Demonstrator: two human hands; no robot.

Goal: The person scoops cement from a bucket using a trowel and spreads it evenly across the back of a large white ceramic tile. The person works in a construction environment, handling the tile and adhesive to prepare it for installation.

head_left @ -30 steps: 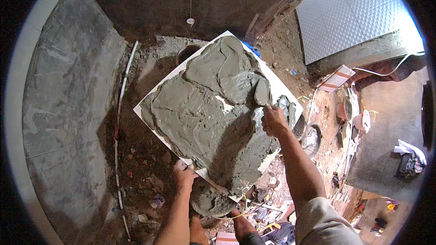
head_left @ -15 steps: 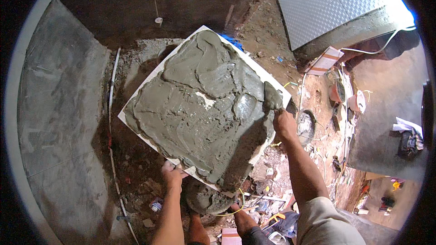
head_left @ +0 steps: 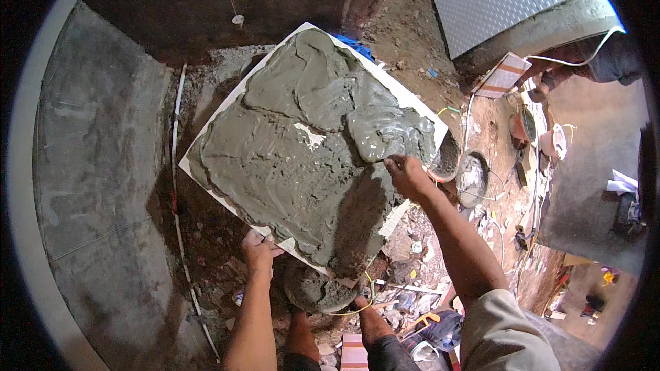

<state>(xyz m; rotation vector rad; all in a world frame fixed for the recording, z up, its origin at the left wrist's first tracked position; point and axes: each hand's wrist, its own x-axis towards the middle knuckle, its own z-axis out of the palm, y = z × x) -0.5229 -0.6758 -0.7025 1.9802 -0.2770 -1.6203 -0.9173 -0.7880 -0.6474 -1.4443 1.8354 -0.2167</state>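
Observation:
A large square tile point(head_left: 407, 94) is held turned cornerwise in front of me, its upper face spread with wet grey mortar point(head_left: 268, 154). A small pale patch shows bare near its middle. My left hand point(head_left: 259, 251) grips the tile's lower-left edge. My right hand point(head_left: 411, 180) is closed over the right part of the tile, around what looks like a trowel's handle. The trowel's blade is mostly hidden in mortar. Below the tile's near corner, a bucket point(head_left: 302, 295) of mortar stands between my legs, partly covered by the tile.
A white pipe point(head_left: 177, 233) runs along the grey wall at left. Rubble and tools lie on the ground at right, with several buckets, including a reddish one point(head_left: 522, 125). A person point(head_left: 605, 58) is at far right, near a raised, patterned tiled slab point(head_left: 502, 0).
My right hand has moved left and slightly down across the tile, dragging mortar from the right corner inward. The left hand keeps its grip. The view has shifted slightly.

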